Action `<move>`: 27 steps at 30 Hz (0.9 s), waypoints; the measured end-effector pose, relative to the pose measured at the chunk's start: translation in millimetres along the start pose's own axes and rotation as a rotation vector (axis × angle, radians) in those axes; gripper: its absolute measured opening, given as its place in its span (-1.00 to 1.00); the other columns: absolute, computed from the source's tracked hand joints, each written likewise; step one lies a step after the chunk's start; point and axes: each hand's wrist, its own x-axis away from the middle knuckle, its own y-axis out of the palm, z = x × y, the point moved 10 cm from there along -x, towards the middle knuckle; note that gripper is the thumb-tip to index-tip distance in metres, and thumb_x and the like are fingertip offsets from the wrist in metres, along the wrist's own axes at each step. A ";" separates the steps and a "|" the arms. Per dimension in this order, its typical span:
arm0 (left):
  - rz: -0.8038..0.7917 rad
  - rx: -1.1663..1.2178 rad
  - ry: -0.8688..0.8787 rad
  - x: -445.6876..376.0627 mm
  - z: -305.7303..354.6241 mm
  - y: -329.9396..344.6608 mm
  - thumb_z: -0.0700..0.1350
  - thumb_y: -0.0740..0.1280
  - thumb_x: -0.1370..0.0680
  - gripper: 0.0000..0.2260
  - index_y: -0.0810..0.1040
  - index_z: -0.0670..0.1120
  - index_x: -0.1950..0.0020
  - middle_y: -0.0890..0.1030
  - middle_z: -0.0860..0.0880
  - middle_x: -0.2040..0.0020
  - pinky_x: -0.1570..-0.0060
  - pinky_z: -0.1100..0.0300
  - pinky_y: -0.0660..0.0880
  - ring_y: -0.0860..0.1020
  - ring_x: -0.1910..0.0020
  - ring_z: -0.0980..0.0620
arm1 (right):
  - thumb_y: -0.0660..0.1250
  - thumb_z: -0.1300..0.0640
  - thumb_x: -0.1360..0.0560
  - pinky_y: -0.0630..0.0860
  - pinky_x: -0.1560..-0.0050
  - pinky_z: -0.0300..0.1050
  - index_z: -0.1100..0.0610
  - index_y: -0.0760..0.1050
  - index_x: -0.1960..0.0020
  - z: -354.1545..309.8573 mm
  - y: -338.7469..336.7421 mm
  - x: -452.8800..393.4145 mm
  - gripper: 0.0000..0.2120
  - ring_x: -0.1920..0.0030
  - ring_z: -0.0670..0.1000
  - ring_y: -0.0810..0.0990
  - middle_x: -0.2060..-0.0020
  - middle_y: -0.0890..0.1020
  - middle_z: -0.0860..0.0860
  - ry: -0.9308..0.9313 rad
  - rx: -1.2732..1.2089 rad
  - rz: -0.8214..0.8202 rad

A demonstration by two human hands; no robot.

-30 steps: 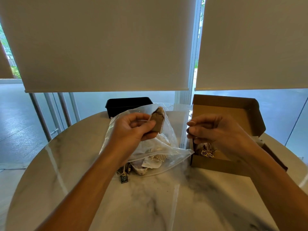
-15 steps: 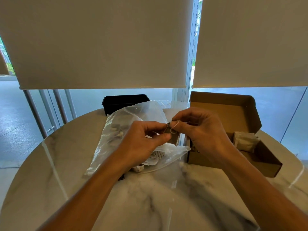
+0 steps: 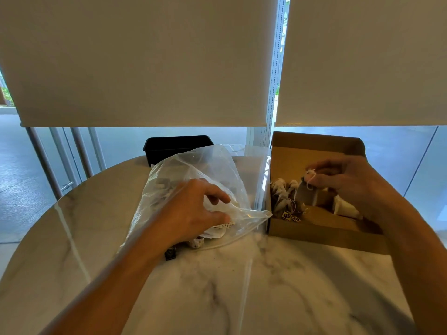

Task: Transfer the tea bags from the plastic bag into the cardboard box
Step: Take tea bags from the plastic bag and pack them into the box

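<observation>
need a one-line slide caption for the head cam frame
Right hand pinches a tea bag over the open cardboard box while the left hand grips the plastic bag.

On the table [image 3: 278, 286], the plastic bag [image 3: 193, 170] lies left of the cardboard box [image 3: 314, 233], a bin [image 3: 176, 146] behind it.

The right hand [image 3: 348, 182] pinches a tea bag [image 3: 306, 195] over the cardboard box [image 3: 314, 232]; the left hand [image 3: 193, 209] grips the plastic bag [image 3: 205, 163].
</observation>
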 end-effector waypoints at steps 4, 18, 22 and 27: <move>0.035 -0.042 0.001 -1.8 -1.5 -3.2 0.04 0.48 -0.39 -0.83 0.66 0.14 0.03 0.55 0.23 0.23 0.26 0.46 0.29 0.46 0.25 0.29 | 0.41 0.26 -0.42 0.47 0.27 -0.28 0.09 0.60 0.08 30.2 -3.4 -8.7 -0.88 0.21 -0.13 0.63 0.22 0.66 -0.03 0.104 0.052 -0.015; 0.062 -0.050 0.024 -2.7 1.1 -5.3 -0.01 0.46 -0.43 -0.91 0.69 0.11 0.08 0.51 0.31 0.25 0.31 0.53 0.30 0.46 0.26 0.44 | 0.43 0.25 -0.43 0.38 0.30 -0.31 0.06 0.60 0.07 45.5 30.5 -27.4 -0.87 0.13 -0.10 0.50 0.18 0.56 -0.05 0.000 0.247 -0.105; 0.061 -0.054 0.035 -3.1 1.3 -5.8 0.00 0.46 -0.43 -0.91 0.69 0.11 0.08 0.50 0.32 0.26 0.33 0.57 0.28 0.43 0.22 0.51 | 0.43 0.25 -0.43 0.39 0.28 -0.30 0.05 0.60 0.08 43.7 28.2 -27.3 -0.87 0.12 -0.10 0.50 0.17 0.55 -0.10 -0.016 0.249 -0.086; 0.062 -0.050 0.047 -2.3 2.6 -6.6 -0.02 0.46 -0.43 -0.93 0.69 0.09 0.10 0.50 0.30 0.30 0.32 0.61 0.31 0.42 0.25 0.51 | 0.43 0.23 -0.43 0.43 0.26 -0.26 0.02 0.59 0.08 46.8 33.6 -27.0 -0.86 0.12 -0.08 0.50 0.17 0.54 -0.08 -0.011 0.301 -0.123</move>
